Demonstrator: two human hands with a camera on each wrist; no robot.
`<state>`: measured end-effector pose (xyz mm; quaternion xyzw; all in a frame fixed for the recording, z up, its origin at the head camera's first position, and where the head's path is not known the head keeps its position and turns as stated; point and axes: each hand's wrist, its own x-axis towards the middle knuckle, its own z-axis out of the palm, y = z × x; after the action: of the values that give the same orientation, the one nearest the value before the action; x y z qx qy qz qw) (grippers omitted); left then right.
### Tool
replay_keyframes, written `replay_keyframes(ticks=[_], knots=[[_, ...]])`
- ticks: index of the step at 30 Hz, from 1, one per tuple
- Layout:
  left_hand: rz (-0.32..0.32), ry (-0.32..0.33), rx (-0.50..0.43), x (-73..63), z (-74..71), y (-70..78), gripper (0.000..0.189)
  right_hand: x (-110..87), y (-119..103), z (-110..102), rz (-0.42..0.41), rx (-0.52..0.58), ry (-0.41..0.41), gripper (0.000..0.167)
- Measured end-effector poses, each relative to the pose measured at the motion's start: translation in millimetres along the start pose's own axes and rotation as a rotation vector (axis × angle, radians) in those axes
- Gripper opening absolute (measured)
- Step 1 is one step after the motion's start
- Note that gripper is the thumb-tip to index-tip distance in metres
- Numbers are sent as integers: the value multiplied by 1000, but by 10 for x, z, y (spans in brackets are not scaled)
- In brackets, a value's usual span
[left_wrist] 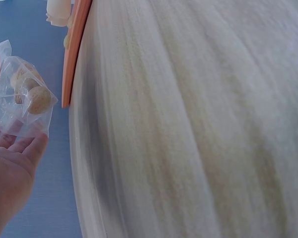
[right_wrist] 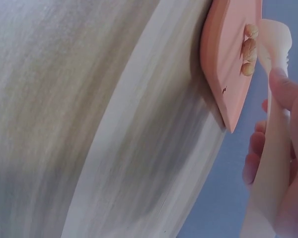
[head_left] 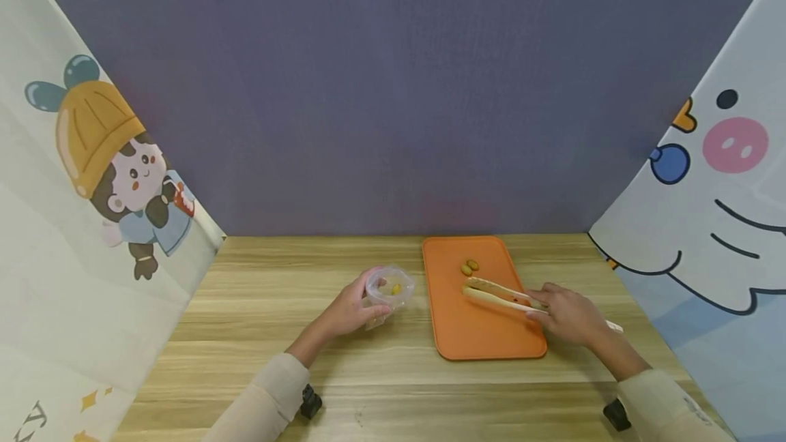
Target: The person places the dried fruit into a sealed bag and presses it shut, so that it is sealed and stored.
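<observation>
Pale sleeves (head_left: 260,394) nearest. Left hand (head_left: 356,307) curled round clear bag (head_left: 402,300), left of orange tray (head_left: 473,336); right hand (head_left: 568,314) grasping tongs (head_left: 482,295) over tray. Nuts (head_left: 467,269) lie toward tray's far end; judged light, hard, rolling readily, so nip across the middle. Bag likely limp: support rim.

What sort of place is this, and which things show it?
Probably a booth set up for tabletop work: a dark backdrop closes the back, cartoon panels flank the table, and an orange tray lies on it.
</observation>
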<state>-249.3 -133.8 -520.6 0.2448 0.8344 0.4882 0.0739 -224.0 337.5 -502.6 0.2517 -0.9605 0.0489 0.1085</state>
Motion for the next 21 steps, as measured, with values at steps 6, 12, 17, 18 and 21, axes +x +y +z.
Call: replay_keyframes(ticks=[6,12,17,18,21], knots=[[-12,-6,11,8,-8,-7,85,10,8,4,6,-4,-18,44],[-26,-3,-2,2,-17,0,84,22,10,33,-17,-19,3,44],[-28,-4,1,-4,-25,2,85,37,8,38,-11,-18,-7,42],[-27,-4,1,-6,-27,1,86,39,8,39,-11,-19,-9,42],[-27,-4,2,-14,-30,0,86,45,6,44,-16,-22,-10,41]])
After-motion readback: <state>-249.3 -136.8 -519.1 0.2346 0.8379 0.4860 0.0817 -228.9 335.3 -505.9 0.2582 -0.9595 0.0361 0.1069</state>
